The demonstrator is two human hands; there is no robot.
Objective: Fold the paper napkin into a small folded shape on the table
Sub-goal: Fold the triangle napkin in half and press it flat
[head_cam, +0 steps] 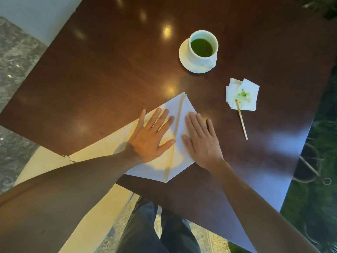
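On table (pixel 109 70) | two hands, left (pixel 149 137), right (pixel 200 141), spread flat | one napkin (pixel 175 161)

1. The desk (pixel 109 73) is dark, glossy brown wood that mirrors several ceiling lights.
2. A white paper napkin (pixel 179 108), folded to a point with a centre crease, lies flat near its front edge.
3. A white saucer (pixel 184 57) stands farther back and carries a white cup (pixel 193 57) of green liquid.
4. To the right lies a crumpled tissue (pixel 249 103) stained green.
5. A thin wooden stick (pixel 242 123) rests with one end on the tissue and the other on the wood.
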